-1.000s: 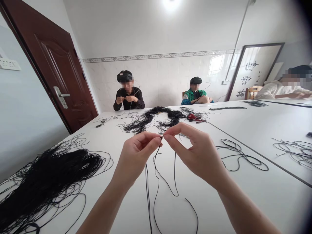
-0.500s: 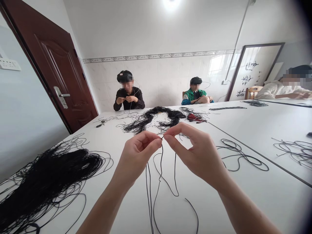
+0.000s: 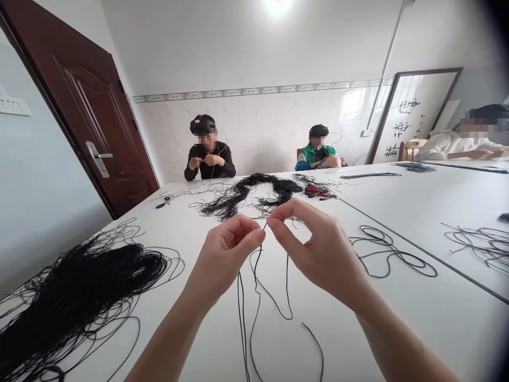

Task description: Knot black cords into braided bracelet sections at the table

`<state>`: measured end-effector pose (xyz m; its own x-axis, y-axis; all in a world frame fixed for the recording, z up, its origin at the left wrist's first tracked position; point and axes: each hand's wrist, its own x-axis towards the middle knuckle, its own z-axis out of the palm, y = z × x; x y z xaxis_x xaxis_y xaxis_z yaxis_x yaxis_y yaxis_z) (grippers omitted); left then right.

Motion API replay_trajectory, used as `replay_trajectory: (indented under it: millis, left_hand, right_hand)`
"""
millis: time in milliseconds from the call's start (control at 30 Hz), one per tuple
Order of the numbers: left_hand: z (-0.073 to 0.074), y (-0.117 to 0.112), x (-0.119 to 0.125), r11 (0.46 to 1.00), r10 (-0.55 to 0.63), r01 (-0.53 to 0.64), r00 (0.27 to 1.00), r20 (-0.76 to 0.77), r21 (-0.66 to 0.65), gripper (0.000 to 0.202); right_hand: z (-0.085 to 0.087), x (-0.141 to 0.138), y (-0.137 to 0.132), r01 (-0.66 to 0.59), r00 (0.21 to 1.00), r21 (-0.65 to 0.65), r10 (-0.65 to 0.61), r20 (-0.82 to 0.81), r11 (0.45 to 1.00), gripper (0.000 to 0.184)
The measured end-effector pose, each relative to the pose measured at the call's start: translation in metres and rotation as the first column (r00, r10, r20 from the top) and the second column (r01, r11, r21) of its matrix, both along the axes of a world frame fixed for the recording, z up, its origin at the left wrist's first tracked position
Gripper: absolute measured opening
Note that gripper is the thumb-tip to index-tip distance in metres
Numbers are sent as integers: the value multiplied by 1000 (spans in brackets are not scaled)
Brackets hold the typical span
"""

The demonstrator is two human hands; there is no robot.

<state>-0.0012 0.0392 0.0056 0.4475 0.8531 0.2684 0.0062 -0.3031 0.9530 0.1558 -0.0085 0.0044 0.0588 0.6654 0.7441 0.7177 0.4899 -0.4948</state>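
Observation:
Both of my hands are raised over the white table point(image 3: 397, 223), fingertips nearly meeting. My left hand point(image 3: 225, 254) pinches a thin black cord point(image 3: 256, 276) between thumb and forefinger. My right hand point(image 3: 314, 246) pinches the same cord just to the right, its other fingers curled. From the pinch the cord's strands hang down and trail in loose curves across the table toward me.
A big tangle of black cord point(image 3: 75, 294) lies at the near left. Another heap point(image 3: 254, 192) sits mid-table, with red-handled scissors point(image 3: 318, 192) and a small dark tool point(image 3: 163, 202). Loose cord loops point(image 3: 392, 254) lie right. Three people sit at the far side and right.
My hands have barely moved; the fingertips stay pinched on the cord, and the hanging strands have swung a little.

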Motion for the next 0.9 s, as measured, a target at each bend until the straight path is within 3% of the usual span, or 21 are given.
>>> replay_trajectory:
  millis: [200,367,467,533,567,633,733,900]
  left_hand:
    - [-1,1,-2,997,-56,56,998,1,60,18]
    - [-4,-1,-2,972,-192,156,957,215,175,16]
    - [-8,-4,0,957,-289,265,871,398,115,15]
    - [-10,-5,2,939,-330,335,825,459,74,13]
    - [-11,-5,3,930,-346,362,809,475,62,12]
    - [-13,-5,5,917,-370,396,789,490,55,12]
    - [-13,-5,6,919,-353,393,793,497,27,10]
    - [-4,-9,3,945,-235,312,850,472,-93,27]
  right_hand:
    - [-1,-3,-2,36,998,170,-46,53,985,14]
    - [3,10,7,-213,962,87,225,-157,973,16]
    - [4,11,10,-445,863,2,429,-267,895,17]
    - [4,6,10,-608,756,-58,556,-344,792,15]
    - [3,4,10,-662,706,-65,593,-387,747,14]
    - [2,-1,8,-691,659,-49,601,-452,721,11]
    - [1,-2,5,-619,699,-12,544,-464,785,13]
    - [2,-1,-4,-324,906,75,332,-264,943,7]
